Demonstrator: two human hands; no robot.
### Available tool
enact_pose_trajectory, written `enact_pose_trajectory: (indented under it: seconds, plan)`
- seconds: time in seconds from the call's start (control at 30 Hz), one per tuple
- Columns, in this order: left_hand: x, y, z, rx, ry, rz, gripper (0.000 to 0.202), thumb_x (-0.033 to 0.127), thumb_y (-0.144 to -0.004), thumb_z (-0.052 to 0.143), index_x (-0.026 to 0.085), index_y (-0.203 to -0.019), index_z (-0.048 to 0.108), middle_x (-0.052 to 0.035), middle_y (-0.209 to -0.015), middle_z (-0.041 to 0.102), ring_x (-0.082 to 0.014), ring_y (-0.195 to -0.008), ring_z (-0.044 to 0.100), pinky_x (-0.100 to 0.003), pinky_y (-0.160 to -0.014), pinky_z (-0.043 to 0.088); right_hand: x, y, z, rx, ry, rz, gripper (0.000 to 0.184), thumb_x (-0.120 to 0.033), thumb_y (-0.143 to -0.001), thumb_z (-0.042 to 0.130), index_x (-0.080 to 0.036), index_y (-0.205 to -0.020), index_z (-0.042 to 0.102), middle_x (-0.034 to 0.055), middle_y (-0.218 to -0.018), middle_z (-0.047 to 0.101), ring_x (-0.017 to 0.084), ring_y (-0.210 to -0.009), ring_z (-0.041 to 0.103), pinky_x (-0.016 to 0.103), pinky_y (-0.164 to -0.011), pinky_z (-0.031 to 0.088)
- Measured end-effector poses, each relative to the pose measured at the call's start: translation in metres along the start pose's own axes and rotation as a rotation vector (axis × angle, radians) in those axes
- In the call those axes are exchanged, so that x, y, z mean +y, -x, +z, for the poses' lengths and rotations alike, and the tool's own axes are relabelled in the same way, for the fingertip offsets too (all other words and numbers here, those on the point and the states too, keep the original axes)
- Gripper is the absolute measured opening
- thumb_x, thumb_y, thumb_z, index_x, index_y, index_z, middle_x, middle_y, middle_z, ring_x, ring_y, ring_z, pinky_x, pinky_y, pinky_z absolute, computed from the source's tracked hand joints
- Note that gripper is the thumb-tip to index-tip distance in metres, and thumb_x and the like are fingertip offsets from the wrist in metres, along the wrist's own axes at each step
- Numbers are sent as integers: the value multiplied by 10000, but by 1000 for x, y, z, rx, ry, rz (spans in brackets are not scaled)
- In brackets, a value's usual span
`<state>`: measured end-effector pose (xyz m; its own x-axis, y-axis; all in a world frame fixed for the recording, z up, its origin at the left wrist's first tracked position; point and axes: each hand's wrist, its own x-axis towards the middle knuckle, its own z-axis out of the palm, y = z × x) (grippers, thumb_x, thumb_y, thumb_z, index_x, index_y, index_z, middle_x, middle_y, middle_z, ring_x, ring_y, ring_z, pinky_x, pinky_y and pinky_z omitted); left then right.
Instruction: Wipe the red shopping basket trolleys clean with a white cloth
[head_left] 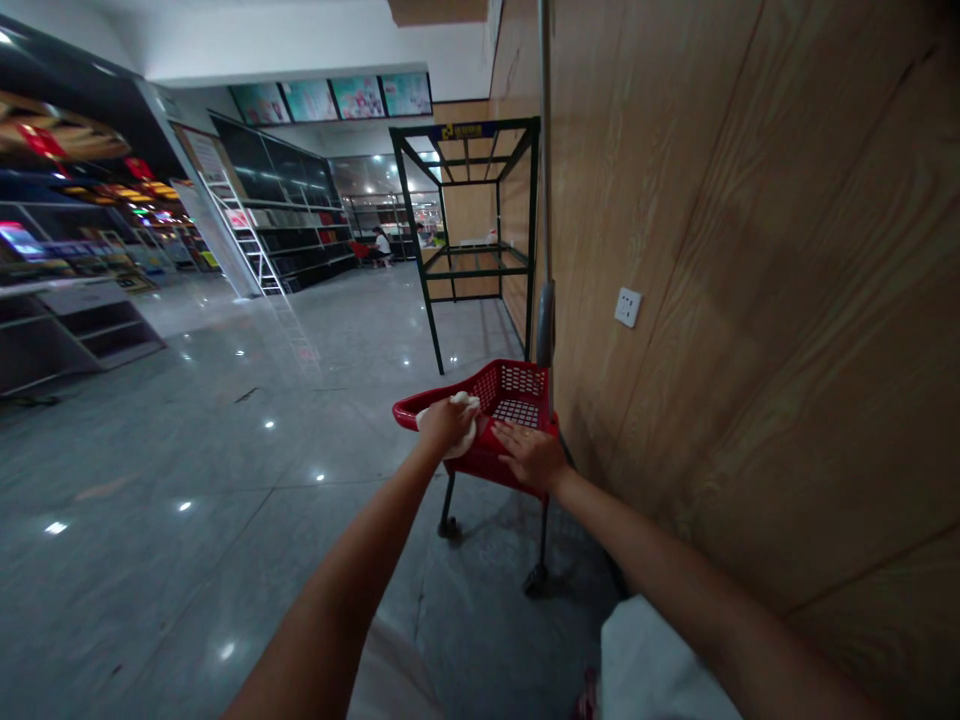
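Note:
A red plastic shopping basket cart (501, 464) on thin dark legs with wheels stands in front of me by the wooden wall. My left hand (444, 424) is closed on a white cloth (466, 408), pressed against the basket's near left rim. Beside it, my right hand (531, 456) lies on the near rim with its fingers stretched out and nothing in them. Through the basket's lattice sides and bottom the light floor shows. The palm sides of both hands are hidden.
The wooden wall (720, 300) with a socket (628, 307) runs close along the right. Behind the cart stands a dark metal rack (480, 272). A ladder (247, 240) leans by shelves at the left back. A person (382, 247) sits far off. A counter (82, 330) stands left.

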<state>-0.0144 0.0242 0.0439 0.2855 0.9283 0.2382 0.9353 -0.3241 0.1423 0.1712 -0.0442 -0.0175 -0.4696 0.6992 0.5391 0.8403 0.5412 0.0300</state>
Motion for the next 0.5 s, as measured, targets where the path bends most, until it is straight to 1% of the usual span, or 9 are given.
enact_pose_trajectory:
  seconds: [0.07,0.13,0.17,0.23,0.3,0.37,0.43,0.5]
  plan:
    - [-11,-3,-2,42,-13,-79,446,514,-905,339,230,-1050,651,-90,-1021,660,-216,-954,619,-305,-805,438,-1,1,-1,2,-2,-1,488,-251,-837,545,-137,-1309,499,108,-1345,507,230,-1240,473,368,-978,440]
    - [-14,3,2,122,-20,-101,426,481,-912,344,220,-1083,635,-103,-1103,636,-226,-1031,592,-321,-851,435,-2,3,-2,6,-2,-2,493,-242,-835,542,-136,-1314,493,112,-1350,502,229,-1240,474,372,-980,439]
    - [-11,8,6,158,-19,-83,406,458,-915,352,229,-1107,626,-100,-1157,615,-226,-1086,566,-329,-889,424,-2,3,-3,9,-3,-2,494,-236,-834,539,-136,-1315,491,116,-1350,501,229,-1240,474,375,-980,439]
    - [-1,20,13,200,-9,0,373,423,-916,366,258,-1141,613,-78,-1223,585,-219,-1168,511,-337,-956,392,-4,2,-4,14,-9,-4,490,-230,-838,530,-138,-1318,488,122,-1345,504,226,-1242,472,381,-987,433]
    - [8,28,17,196,5,90,365,423,-916,367,282,-1144,614,-61,-1211,593,-214,-1167,507,-339,-977,377,-5,0,-4,14,-17,-5,480,-235,-845,523,-139,-1315,493,127,-1332,515,222,-1238,477,381,-993,429]
    - [9,28,17,163,3,131,371,452,-911,366,298,-1139,614,-57,-1175,609,-217,-1105,544,-350,-954,390,-8,-4,-4,12,-21,-1,466,-247,-851,521,-134,-1302,508,128,-1321,525,223,-1225,491,377,-989,432]
    - [-3,21,11,114,-19,80,389,479,-906,360,282,-1108,628,-71,-1105,632,-221,-1012,586,-354,-896,419,-12,-8,-1,8,-26,4,456,-257,-850,524,-133,-1289,521,120,-1315,532,225,-1212,504,370,-976,442]
    - [-21,11,5,85,-38,-22,423,488,-910,337,245,-1079,639,-91,-1036,644,-221,-940,608,-343,-834,440,-17,-12,2,5,-38,7,457,-258,-846,530,-135,-1286,524,112,-1314,535,221,-1201,515,361,-960,453]
